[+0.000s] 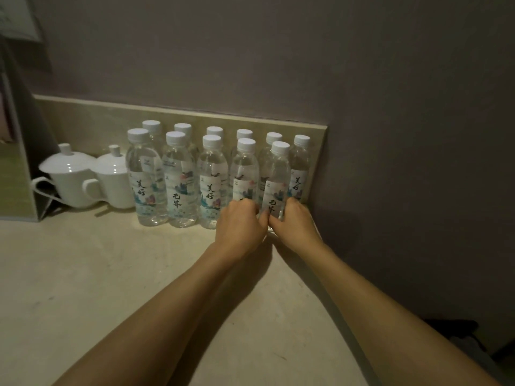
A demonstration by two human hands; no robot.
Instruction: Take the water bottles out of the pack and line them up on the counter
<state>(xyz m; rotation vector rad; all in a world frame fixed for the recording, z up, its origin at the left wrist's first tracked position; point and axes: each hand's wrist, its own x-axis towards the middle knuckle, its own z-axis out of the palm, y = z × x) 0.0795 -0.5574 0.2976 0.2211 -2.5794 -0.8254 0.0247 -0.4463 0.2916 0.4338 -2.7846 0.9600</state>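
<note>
Several clear water bottles with white caps and printed labels stand upright in two rows on the beige counter point(83, 274), against the low backsplash. My left hand point(240, 222) is curled round the base of the fourth front-row bottle point(244, 169), its thumb touching the neighbour. My right hand point(296, 221) grips the lower part of the rightmost front-row bottle point(276, 181) from the right. Both bottle bases are hidden behind my hands. No pack or wrapping is in view.
Two white lidded cups point(73, 176) point(114, 179) stand left of the bottles, beside a clear upright stand point(41, 196). The grey wall point(404, 162) closes the counter on the right. The counter's right edge runs diagonally near my right forearm.
</note>
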